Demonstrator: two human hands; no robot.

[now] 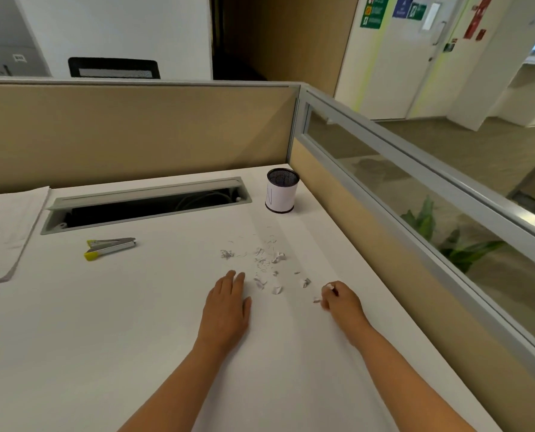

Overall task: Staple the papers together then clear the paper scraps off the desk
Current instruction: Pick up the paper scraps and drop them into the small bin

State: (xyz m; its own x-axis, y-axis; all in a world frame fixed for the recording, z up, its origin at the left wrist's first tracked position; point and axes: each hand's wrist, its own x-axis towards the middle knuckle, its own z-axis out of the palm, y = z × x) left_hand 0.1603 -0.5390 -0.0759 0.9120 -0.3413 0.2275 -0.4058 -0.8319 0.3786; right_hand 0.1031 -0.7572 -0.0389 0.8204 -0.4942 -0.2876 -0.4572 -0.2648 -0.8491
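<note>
Left hand (227, 307) flat on desk (104, 322), fingers straight, just left of scraps (266, 266). Right hand (341, 299) curled, pinching a scrap, near the right edge. Scraps scattered mid-desk, right of centre. Stapler (110, 247) well left. Papers (4, 232) at far-left edge. Cup (281, 190) in far-right corner. Near desk bare.

Landmark = paper scraps (266, 263), mid-desk (135, 322). Stapler (110, 247) well left of them, papers (7, 232) further left at desk edge; cup (281, 191) behind them, cable slot (144, 204) behind-left. Left hand (227, 307) just left-front of scraps, right hand (341, 299) right-front, w/ a scrap in it.
</note>
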